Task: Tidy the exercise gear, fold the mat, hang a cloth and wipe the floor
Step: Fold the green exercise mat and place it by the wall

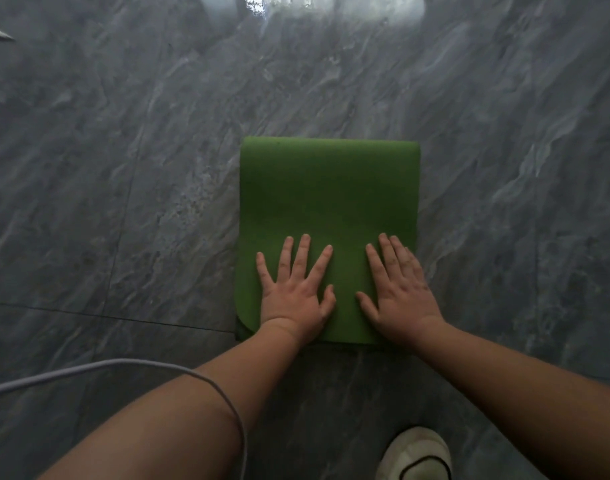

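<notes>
Pressing flat, the fingers (305, 252) of the left hand (294, 292) are spread wide and those of the right hand (398, 289) lie straight and close together, gripping nothing. Both rest on the near end of the folded green mat (327, 188), which lies on the grey floor (123, 168) with its long axis running away from the person. The rounded fold sits at the far edge; loose edges lie near the wrists. Open floor surrounds it. A cable (123, 367) crosses the left forearm; a shoe (416, 455) stands behind.
</notes>
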`<state>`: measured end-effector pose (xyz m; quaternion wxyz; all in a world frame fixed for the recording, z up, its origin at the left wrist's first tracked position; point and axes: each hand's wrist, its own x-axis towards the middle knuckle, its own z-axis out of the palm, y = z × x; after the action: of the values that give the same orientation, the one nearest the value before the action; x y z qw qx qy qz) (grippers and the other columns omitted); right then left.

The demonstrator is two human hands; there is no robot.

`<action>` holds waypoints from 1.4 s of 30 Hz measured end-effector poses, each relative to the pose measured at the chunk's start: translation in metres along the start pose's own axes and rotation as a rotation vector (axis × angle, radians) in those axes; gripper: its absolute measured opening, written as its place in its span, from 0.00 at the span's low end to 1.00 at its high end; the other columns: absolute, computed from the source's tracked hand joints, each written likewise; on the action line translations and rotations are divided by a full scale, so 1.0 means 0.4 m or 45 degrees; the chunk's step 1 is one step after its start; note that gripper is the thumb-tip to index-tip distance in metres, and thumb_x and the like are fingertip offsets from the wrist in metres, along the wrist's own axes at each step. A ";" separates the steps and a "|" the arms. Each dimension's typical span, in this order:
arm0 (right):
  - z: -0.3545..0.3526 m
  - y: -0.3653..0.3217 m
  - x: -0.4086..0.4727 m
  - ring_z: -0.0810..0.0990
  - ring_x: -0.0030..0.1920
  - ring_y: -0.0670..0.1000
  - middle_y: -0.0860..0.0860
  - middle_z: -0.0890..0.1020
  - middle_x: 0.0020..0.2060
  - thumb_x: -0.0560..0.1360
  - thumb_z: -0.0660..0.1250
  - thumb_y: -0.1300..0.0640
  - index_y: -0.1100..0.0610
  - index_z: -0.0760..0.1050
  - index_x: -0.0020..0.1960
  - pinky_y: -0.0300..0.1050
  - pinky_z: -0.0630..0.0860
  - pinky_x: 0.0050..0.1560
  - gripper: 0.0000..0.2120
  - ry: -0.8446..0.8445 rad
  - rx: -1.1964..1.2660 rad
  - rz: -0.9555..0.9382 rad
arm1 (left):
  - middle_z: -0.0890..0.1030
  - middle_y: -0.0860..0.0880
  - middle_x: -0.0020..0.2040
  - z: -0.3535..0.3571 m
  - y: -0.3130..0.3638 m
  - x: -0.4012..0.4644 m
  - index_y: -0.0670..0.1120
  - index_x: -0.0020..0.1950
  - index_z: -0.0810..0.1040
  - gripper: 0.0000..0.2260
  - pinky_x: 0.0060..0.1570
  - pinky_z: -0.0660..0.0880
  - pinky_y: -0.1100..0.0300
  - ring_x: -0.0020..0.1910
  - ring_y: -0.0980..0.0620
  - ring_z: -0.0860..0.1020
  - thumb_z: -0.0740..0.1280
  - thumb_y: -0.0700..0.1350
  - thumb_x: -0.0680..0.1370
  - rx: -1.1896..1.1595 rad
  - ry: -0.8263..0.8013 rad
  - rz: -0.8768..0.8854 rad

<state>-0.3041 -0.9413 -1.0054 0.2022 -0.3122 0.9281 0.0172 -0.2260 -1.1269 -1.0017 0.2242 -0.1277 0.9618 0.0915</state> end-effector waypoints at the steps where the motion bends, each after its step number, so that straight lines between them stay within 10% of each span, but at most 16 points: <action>1: -0.005 0.000 0.001 0.46 0.79 0.57 0.58 0.51 0.79 0.76 0.51 0.35 0.56 0.50 0.80 0.53 0.42 0.77 0.39 0.017 0.005 -0.003 | 0.37 0.51 0.81 -0.006 0.000 -0.001 0.61 0.78 0.35 0.32 0.70 0.35 0.30 0.79 0.47 0.34 0.46 0.64 0.78 -0.014 0.005 -0.004; 10: -0.146 -0.007 0.133 0.68 0.64 0.58 0.50 0.38 0.79 0.79 0.52 0.37 0.44 0.31 0.78 0.55 0.72 0.59 0.38 0.138 0.246 0.228 | 0.33 0.54 0.79 -0.149 -0.036 0.104 0.63 0.76 0.31 0.35 0.59 0.71 0.45 0.72 0.48 0.63 0.53 0.61 0.79 -0.229 0.108 -0.123; 16: -0.223 -0.001 0.248 0.73 0.62 0.59 0.58 0.65 0.71 0.79 0.52 0.38 0.49 0.34 0.79 0.56 0.74 0.53 0.39 0.136 0.140 0.264 | 0.55 0.50 0.80 -0.238 -0.061 0.227 0.57 0.79 0.35 0.36 0.49 0.77 0.50 0.61 0.45 0.76 0.55 0.56 0.79 -0.242 0.060 -0.171; 20: -0.258 0.019 0.310 0.67 0.68 0.59 0.57 0.67 0.70 0.80 0.50 0.39 0.54 0.45 0.80 0.57 0.68 0.63 0.35 0.086 -0.037 0.318 | 0.62 0.45 0.75 -0.265 -0.086 0.285 0.53 0.81 0.44 0.35 0.64 0.69 0.44 0.69 0.42 0.67 0.56 0.59 0.80 0.027 0.089 -0.124; 25: -0.227 0.022 0.336 0.44 0.79 0.60 0.58 0.50 0.79 0.80 0.51 0.43 0.60 0.48 0.80 0.58 0.46 0.77 0.34 0.032 -0.110 0.261 | 0.37 0.45 0.81 -0.259 -0.118 0.321 0.57 0.80 0.45 0.36 0.73 0.35 0.34 0.78 0.41 0.33 0.57 0.65 0.78 0.095 0.014 -0.086; 34: -0.165 0.076 0.343 0.29 0.77 0.54 0.54 0.32 0.78 0.78 0.45 0.33 0.56 0.30 0.78 0.54 0.33 0.76 0.42 -0.137 0.074 0.166 | 0.36 0.50 0.81 -0.223 -0.140 0.339 0.60 0.80 0.43 0.38 0.75 0.39 0.35 0.78 0.45 0.33 0.60 0.67 0.76 -0.174 -0.044 -0.078; 42: -0.168 0.064 0.294 0.35 0.78 0.52 0.53 0.39 0.80 0.79 0.49 0.37 0.54 0.37 0.80 0.54 0.36 0.77 0.38 0.064 0.135 0.196 | 0.39 0.51 0.81 -0.230 -0.177 0.305 0.60 0.80 0.44 0.31 0.77 0.42 0.38 0.79 0.48 0.36 0.56 0.57 0.81 -0.231 -0.010 0.012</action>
<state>-0.4287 -0.9988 -0.9914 0.1932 -0.2292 0.9537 -0.0242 -0.3490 -1.2407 -0.9843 0.2152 -0.1428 0.9492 0.1799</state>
